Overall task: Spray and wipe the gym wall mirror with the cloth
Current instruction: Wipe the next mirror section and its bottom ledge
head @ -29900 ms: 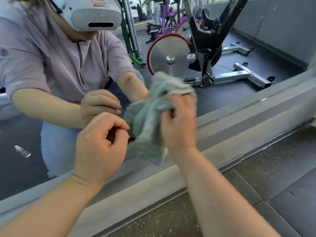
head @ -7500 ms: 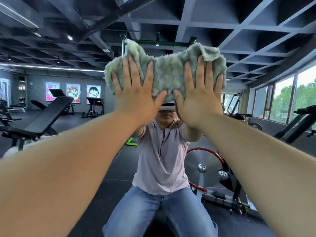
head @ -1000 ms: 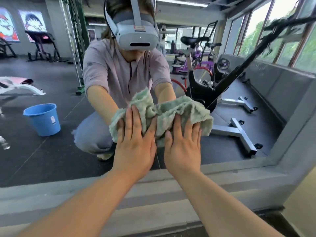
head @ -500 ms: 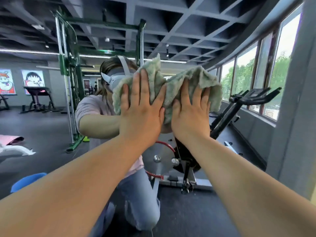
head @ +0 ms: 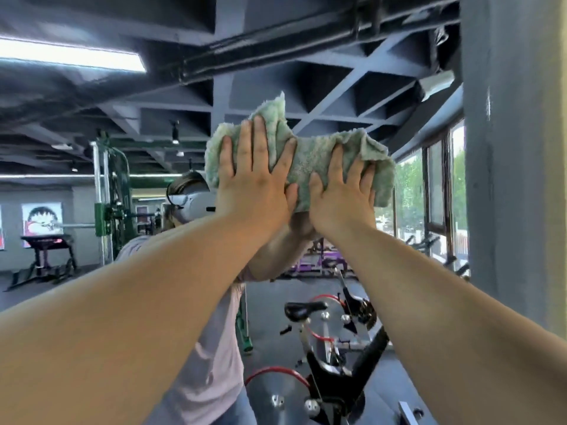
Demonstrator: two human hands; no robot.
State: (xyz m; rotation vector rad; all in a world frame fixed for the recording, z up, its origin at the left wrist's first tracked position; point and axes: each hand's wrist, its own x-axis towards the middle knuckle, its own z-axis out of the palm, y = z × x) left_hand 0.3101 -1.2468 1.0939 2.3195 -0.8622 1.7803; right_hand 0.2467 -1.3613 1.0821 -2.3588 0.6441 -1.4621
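Wiping stage in hand. Green cloth (head: 310, 162) is bunched and spread flat against the wall mirror (head: 129, 305), high on the glass, above head level of the reflected person. Left hand (head: 254, 182) lies palm-flat on the left half of the cloth, fingers (head: 259, 139) straight, apart and pointing up; it presses the cloth, does not clamp it. Right hand (head: 342, 196) just beside it on the right half, same posture: fingers splayed, extended, pushing the cloth onto the glass. Thumbs nearly meet at the lower middle of the cloth. Both arms reach up and forward, nearly straight. Cloth's right edge is near the grey pillar (head: 503, 179) at the mirror's right side, not touching it as far as can be told. No spray bottle in view, so spraying appears done for this patch, or is paused; cannot confirm from the glass, as no droplets or wet film can be made out. Glass around the cloth reflects the ceiling and an exercise bike (head: 331, 348) without obvious streaks. Judgement: task mid-way, upper right zone being worked. How much of the mirror to the left remains uncleaned cannot be told.
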